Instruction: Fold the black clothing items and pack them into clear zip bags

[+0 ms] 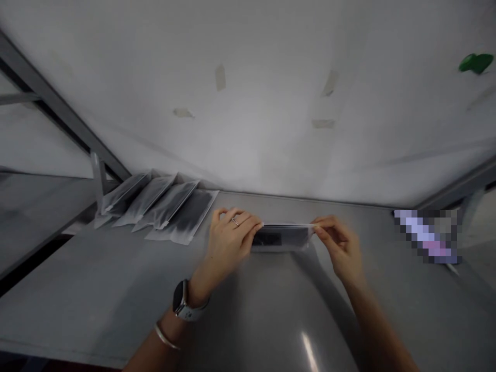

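Observation:
A frosted zip bag [289, 239] with something dark inside hangs between my two hands, just above the grey table. My left hand [232, 235] pinches the left end of its top edge; a ring and a wristwatch are on that arm. At the right end of the same edge, the thumb and fingers of my right hand [341, 248] are closed on the corner. The bag's dark contents cannot be made out, apart from a darker rectangle near the left. Several similar frosted bags [194, 214] lie overlapping in a row to the left of my hands.
The grey table [155, 289] meets a pale wall panel [263, 103] with tape pieces on it. A pixelated object [426, 237] lies at the table's right. Metal frame bars [65, 108] stand at the left, and a green item [476, 63] is on the wall.

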Tool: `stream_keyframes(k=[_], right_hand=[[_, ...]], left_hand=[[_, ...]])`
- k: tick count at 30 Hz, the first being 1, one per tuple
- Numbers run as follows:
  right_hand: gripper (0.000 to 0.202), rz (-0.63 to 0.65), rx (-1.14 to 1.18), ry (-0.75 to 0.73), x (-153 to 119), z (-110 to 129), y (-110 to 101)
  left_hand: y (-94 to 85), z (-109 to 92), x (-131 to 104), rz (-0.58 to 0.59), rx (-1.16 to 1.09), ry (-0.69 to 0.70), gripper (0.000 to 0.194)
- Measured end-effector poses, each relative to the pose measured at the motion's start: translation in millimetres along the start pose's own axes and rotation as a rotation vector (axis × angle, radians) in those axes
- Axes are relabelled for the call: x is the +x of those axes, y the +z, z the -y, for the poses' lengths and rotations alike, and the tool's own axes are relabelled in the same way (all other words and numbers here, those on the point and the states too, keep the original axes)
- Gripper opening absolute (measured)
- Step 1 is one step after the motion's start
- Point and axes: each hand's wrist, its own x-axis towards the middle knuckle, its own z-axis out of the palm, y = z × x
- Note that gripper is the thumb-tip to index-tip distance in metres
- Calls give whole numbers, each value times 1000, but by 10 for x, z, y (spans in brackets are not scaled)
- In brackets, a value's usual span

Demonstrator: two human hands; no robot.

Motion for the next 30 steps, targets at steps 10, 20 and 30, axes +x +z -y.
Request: stream_keyframes(k=[10,20,30], right_hand=[[11,-174,25,48,70,-239,-192],[59,127,302,297,5,-435,-70],[47,35,232,435,-115,-508,178]], left_hand=[[-38,167,7,5,54,-54,12],[175,264,-72,84,-574,-378,21],[552,168,-253,313,-1144,-578,66]])
